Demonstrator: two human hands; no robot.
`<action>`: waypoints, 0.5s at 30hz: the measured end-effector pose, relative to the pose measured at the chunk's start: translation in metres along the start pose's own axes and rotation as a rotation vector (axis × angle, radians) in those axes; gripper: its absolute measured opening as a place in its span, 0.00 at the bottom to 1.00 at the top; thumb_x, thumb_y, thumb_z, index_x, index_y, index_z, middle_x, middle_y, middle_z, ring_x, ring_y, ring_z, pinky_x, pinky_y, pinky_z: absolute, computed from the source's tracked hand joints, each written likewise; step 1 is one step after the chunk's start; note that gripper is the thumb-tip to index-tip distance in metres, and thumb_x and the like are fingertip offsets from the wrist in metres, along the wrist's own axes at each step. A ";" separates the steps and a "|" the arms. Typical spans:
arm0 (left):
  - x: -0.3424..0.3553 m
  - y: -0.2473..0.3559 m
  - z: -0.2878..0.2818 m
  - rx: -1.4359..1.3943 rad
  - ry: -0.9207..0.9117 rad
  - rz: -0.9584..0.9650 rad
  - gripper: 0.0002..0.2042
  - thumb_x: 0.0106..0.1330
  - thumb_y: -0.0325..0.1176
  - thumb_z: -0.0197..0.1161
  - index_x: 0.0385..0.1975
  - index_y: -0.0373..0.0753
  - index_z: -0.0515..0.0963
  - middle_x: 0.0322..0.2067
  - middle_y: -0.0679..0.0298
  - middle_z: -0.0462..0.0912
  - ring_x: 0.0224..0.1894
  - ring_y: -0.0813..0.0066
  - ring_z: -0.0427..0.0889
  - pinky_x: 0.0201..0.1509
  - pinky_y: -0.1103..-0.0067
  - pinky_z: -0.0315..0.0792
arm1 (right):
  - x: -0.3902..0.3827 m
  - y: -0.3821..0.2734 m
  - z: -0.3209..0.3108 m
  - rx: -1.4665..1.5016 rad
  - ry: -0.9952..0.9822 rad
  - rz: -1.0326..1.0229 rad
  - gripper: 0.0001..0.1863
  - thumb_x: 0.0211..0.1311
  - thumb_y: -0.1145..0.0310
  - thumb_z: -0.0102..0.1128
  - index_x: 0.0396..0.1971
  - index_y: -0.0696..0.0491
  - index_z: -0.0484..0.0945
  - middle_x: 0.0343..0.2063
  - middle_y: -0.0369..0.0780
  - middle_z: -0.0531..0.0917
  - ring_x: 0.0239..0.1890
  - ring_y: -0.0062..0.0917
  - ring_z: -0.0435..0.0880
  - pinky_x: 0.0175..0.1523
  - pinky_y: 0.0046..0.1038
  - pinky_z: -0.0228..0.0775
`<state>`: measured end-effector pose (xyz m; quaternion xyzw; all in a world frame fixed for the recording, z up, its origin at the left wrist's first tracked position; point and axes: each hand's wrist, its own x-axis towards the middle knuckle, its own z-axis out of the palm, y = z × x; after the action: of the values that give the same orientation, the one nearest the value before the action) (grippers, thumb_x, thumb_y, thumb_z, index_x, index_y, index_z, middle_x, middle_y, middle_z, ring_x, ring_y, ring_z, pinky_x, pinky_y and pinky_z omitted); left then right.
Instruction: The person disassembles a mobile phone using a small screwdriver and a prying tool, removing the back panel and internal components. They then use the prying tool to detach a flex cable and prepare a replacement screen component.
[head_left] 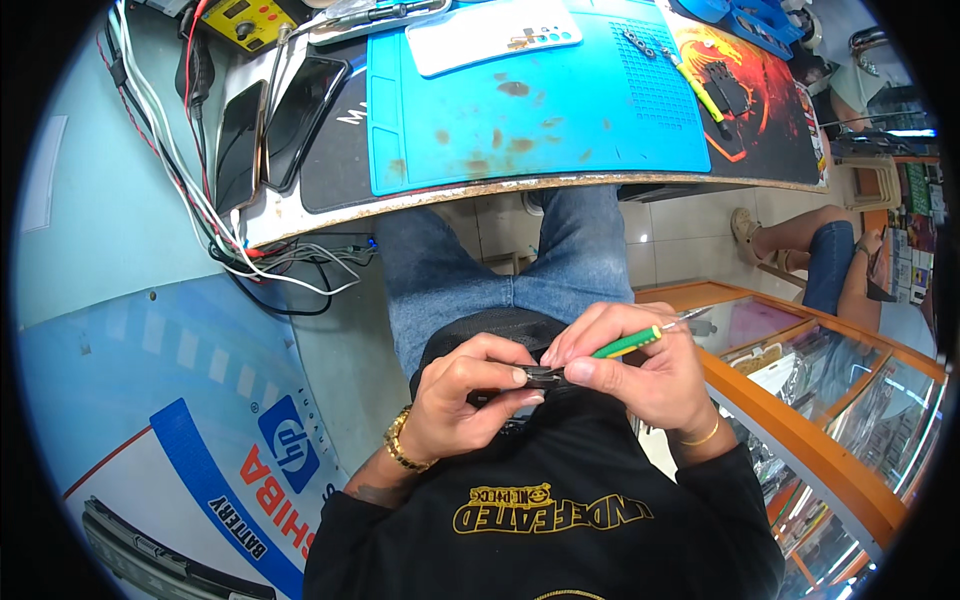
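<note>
Over my lap, my left hand grips a small dark device edge-on between thumb and fingers, a gold watch on its wrist. My right hand holds a green-and-yellow tool against its fingers, the metal tip sticking out to the upper right, while its thumb and fingertips also pinch the device's right end. The device is partly covered by fingers, so its exact kind is unclear.
Ahead, a bench holds a blue silicone mat, a white phone back, two dark phones, a yellow-handled tool and cables. A glass display case stands right, near another person's leg.
</note>
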<state>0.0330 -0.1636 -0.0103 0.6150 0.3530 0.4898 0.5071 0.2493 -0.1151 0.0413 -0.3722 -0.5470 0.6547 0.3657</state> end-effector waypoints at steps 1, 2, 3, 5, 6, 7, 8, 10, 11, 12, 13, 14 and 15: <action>0.000 -0.001 0.000 0.000 0.002 0.000 0.21 0.52 0.18 0.76 0.42 0.40 0.73 0.36 0.54 0.84 0.33 0.67 0.86 0.33 0.77 0.80 | 0.002 -0.003 0.000 0.000 -0.002 0.001 0.03 0.62 0.77 0.66 0.30 0.60 0.82 0.30 0.41 0.86 0.32 0.23 0.85 0.39 0.24 0.75; 0.001 -0.002 0.000 0.000 0.002 0.015 0.21 0.52 0.18 0.76 0.42 0.40 0.73 0.36 0.54 0.84 0.33 0.67 0.87 0.32 0.77 0.80 | 0.004 -0.008 0.001 -0.084 -0.029 -0.024 0.04 0.61 0.76 0.66 0.29 0.60 0.81 0.29 0.41 0.86 0.31 0.23 0.85 0.38 0.24 0.75; 0.001 -0.003 0.000 0.001 0.002 0.030 0.21 0.52 0.18 0.76 0.42 0.40 0.73 0.36 0.54 0.84 0.33 0.67 0.87 0.32 0.77 0.80 | 0.005 -0.010 0.001 -0.167 -0.057 -0.048 0.04 0.61 0.76 0.66 0.28 0.60 0.81 0.28 0.41 0.86 0.30 0.23 0.84 0.36 0.23 0.74; 0.001 -0.002 0.000 0.003 -0.002 0.027 0.21 0.52 0.18 0.76 0.42 0.40 0.73 0.37 0.54 0.84 0.33 0.67 0.87 0.32 0.77 0.80 | 0.005 -0.011 0.002 -0.167 -0.064 -0.047 0.04 0.61 0.76 0.66 0.28 0.60 0.81 0.28 0.40 0.86 0.30 0.22 0.83 0.36 0.23 0.73; 0.001 -0.001 0.000 0.009 -0.005 0.024 0.21 0.52 0.19 0.76 0.42 0.40 0.73 0.37 0.54 0.84 0.33 0.67 0.87 0.32 0.77 0.80 | 0.006 -0.011 0.002 -0.165 -0.073 -0.047 0.05 0.61 0.76 0.66 0.28 0.60 0.80 0.28 0.39 0.85 0.29 0.20 0.83 0.35 0.23 0.73; 0.001 -0.001 0.000 0.009 -0.003 0.025 0.21 0.52 0.19 0.76 0.42 0.40 0.73 0.37 0.54 0.84 0.33 0.67 0.87 0.32 0.77 0.80 | 0.006 -0.011 0.000 -0.167 -0.075 -0.048 0.05 0.61 0.76 0.66 0.28 0.60 0.80 0.28 0.39 0.85 0.29 0.20 0.83 0.35 0.23 0.73; 0.002 0.000 0.001 0.010 -0.020 0.030 0.21 0.52 0.19 0.76 0.42 0.40 0.73 0.37 0.54 0.84 0.34 0.66 0.87 0.32 0.77 0.80 | 0.007 -0.011 -0.004 -0.100 -0.095 0.069 0.06 0.62 0.75 0.67 0.28 0.60 0.80 0.28 0.39 0.85 0.30 0.19 0.82 0.36 0.22 0.72; 0.001 0.000 0.001 0.010 -0.037 0.035 0.21 0.51 0.19 0.76 0.42 0.39 0.73 0.37 0.54 0.84 0.34 0.66 0.87 0.33 0.76 0.81 | 0.011 -0.009 -0.007 0.102 -0.104 0.296 0.07 0.63 0.72 0.67 0.29 0.59 0.81 0.27 0.35 0.84 0.32 0.14 0.80 0.37 0.20 0.71; 0.001 -0.002 0.001 0.010 -0.038 0.034 0.21 0.52 0.19 0.76 0.43 0.38 0.73 0.38 0.54 0.84 0.35 0.66 0.87 0.34 0.76 0.81 | 0.014 -0.005 -0.010 0.165 -0.120 0.374 0.07 0.64 0.71 0.67 0.30 0.58 0.81 0.27 0.35 0.84 0.31 0.13 0.79 0.38 0.19 0.71; 0.001 -0.003 0.002 0.010 -0.039 0.034 0.21 0.52 0.19 0.76 0.44 0.38 0.74 0.38 0.54 0.84 0.36 0.65 0.87 0.35 0.76 0.82 | 0.018 -0.005 -0.012 0.182 -0.139 0.414 0.06 0.62 0.72 0.67 0.29 0.59 0.80 0.29 0.38 0.84 0.33 0.17 0.81 0.40 0.21 0.72; 0.002 -0.001 0.002 0.006 -0.042 0.033 0.21 0.52 0.19 0.76 0.44 0.38 0.74 0.38 0.54 0.84 0.36 0.65 0.87 0.35 0.76 0.82 | 0.021 -0.005 -0.014 0.200 -0.158 0.454 0.05 0.61 0.74 0.66 0.29 0.59 0.80 0.32 0.42 0.84 0.36 0.21 0.82 0.43 0.23 0.72; 0.003 0.002 0.002 0.019 -0.029 -0.010 0.21 0.53 0.19 0.75 0.45 0.37 0.75 0.38 0.54 0.84 0.37 0.65 0.87 0.36 0.76 0.82 | 0.024 -0.003 -0.015 0.201 -0.151 0.456 0.05 0.61 0.74 0.66 0.29 0.59 0.80 0.32 0.42 0.84 0.36 0.21 0.82 0.43 0.23 0.72; 0.005 0.005 0.002 0.033 -0.018 -0.054 0.20 0.53 0.19 0.75 0.45 0.36 0.76 0.39 0.54 0.84 0.38 0.65 0.87 0.38 0.76 0.82 | 0.025 0.002 -0.017 0.266 -0.181 0.468 0.06 0.61 0.73 0.66 0.29 0.59 0.80 0.31 0.41 0.84 0.35 0.21 0.82 0.42 0.22 0.72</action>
<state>0.0362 -0.1608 -0.0040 0.6177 0.3730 0.4646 0.5133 0.2526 -0.0855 0.0349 -0.3770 -0.3858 0.8179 0.2000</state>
